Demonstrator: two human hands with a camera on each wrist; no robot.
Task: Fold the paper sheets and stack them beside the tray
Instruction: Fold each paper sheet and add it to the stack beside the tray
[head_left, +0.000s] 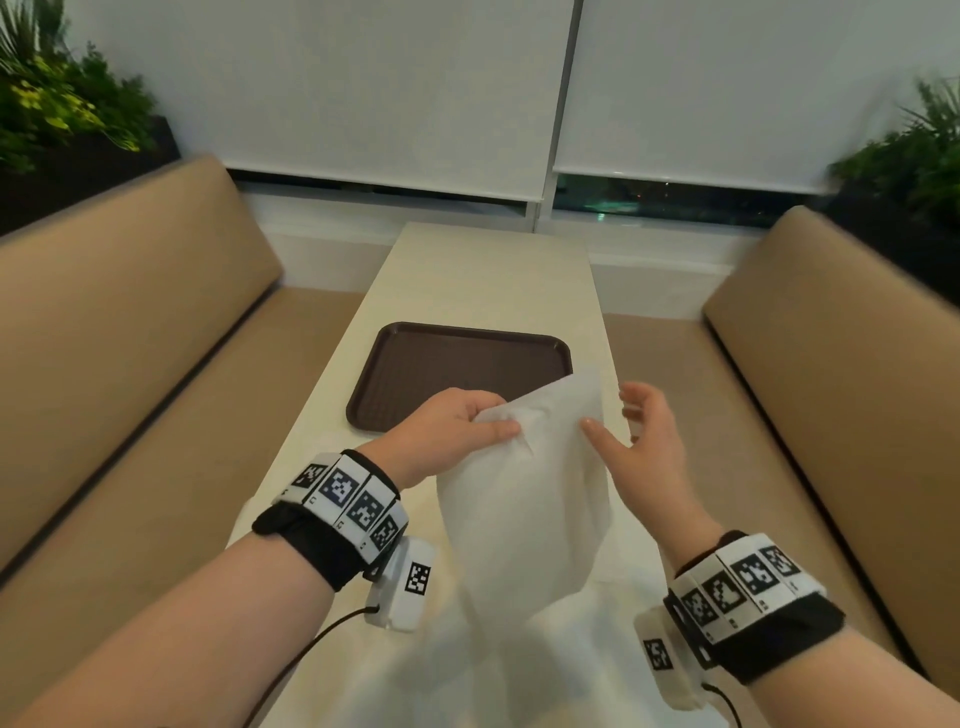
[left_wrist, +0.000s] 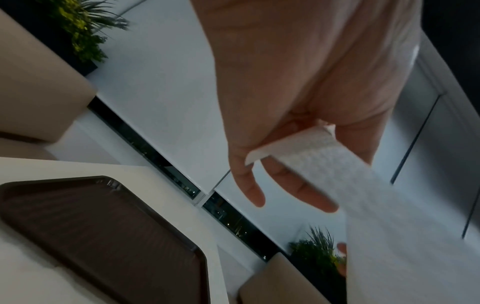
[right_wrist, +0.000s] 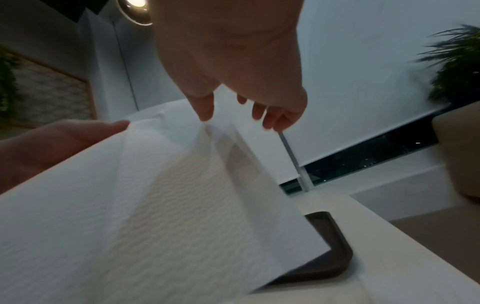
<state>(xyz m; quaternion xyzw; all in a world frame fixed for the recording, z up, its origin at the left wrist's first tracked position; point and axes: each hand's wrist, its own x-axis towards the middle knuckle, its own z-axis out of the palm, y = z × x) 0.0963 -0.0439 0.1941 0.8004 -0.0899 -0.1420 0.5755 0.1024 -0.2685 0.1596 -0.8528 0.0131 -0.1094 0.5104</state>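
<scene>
Surface: long cream table (head_left: 483, 275) between tan benches.
Tray: dark brown plastic tray (head_left: 415, 364), empty.
Left hand (head_left: 447, 434): pinches white textured paper sheet (head_left: 524, 499), lifted.
Right hand (head_left: 649, 447): fingers spread, thumb touching sheet.

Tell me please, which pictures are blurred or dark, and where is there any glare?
Head view: evenly lit, mostly sharp, though the right hand is slightly smeared and the edges bend from the wide lens. Left wrist view: dim, with the paper sheet blurred toward the lower right. Right wrist view: dim, the paper sheet soft up close, and a ceiling lamp flares at the top.
</scene>
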